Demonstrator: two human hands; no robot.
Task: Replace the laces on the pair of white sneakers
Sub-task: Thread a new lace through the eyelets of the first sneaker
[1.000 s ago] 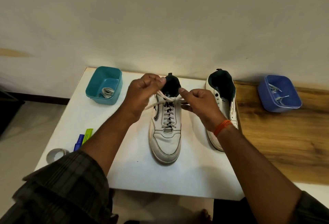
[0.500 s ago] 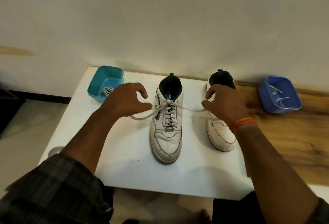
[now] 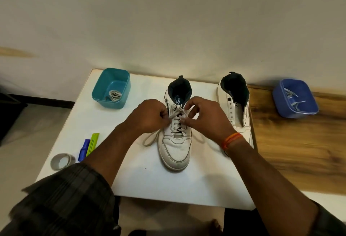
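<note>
Because the lace (image 3: 177,113) is soft and floppy, I pinch it near the knot with my left hand (image 3: 149,116) and right hand (image 3: 206,117), fingers curled tight.

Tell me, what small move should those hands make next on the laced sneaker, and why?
Probably form a loop and finish the bow. Both the left hand and right hand pinch the lace at the top eyelets of the laced sneaker, and a loose end trails on the table.
</note>
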